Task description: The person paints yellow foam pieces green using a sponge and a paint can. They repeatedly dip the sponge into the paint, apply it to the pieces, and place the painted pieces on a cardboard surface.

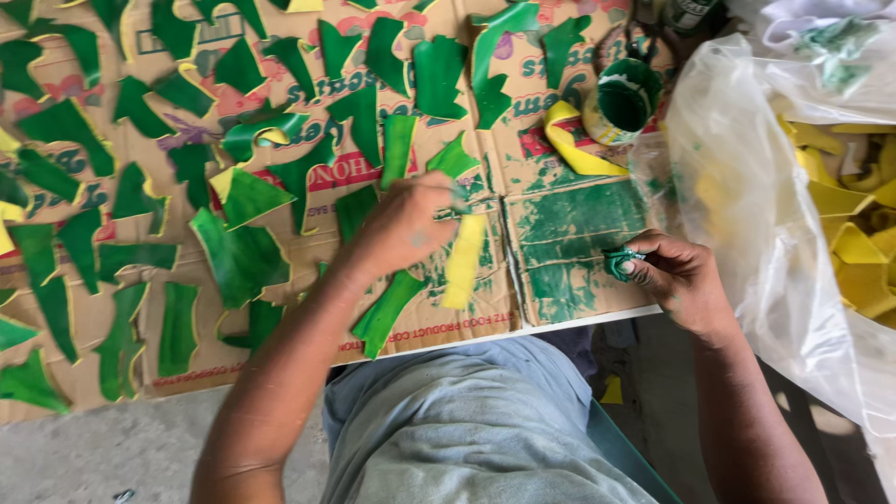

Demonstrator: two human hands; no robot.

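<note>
My left hand point(406, 224) reaches over flattened cardboard point(537, 173) and pinches the top end of a long yellow cut-out piece point(464, 266), which lies on the board. Green paint marks the top of that piece. To the right, at the board's edge, my right hand point(679, 278) is closed on a small green-stained pad point(621, 262). A patch of smeared green paint point(569, 243) on the cardboard lies between the two hands.
Several green-painted cut-outs point(241, 257) cover the cardboard to the left and back. A tin of green paint point(623, 98) stands at the back right beside a curled yellow piece point(574, 145). A clear plastic bag point(747, 187) of yellow pieces point(854, 243) sits at the right.
</note>
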